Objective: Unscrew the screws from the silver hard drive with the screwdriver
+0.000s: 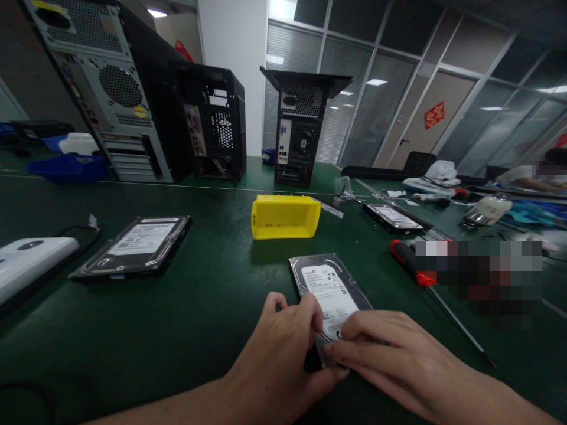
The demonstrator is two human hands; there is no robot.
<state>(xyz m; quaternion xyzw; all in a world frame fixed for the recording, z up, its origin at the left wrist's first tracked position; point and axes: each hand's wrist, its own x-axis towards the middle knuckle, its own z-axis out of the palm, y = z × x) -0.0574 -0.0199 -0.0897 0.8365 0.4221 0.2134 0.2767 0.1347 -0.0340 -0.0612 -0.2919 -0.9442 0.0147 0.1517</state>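
Note:
A hard drive (pixel 328 290) with a white label lies on the green table in front of me, its near end covered by my hands. Curled round the near left side of the drive is my left hand (pixel 283 348), with its thumb at the near edge. My right hand (pixel 394 351) has its fingers bunched together, the tips pressed on the near right end of the drive. Whether anything small is between those fingertips is hidden. Just beyond the drive stands a yellow plastic bin (pixel 286 218), its open side facing me.
A second hard drive (pixel 137 245) and a white device (pixel 33 262) lie left. To the right are a red-and-black screwdriver (pixel 443 301) and another drive (pixel 394 217). Computer cases (pixel 297 127) stand at the back beside a blue bin (pixel 68 167). A person (pixel 535 171) sits far right.

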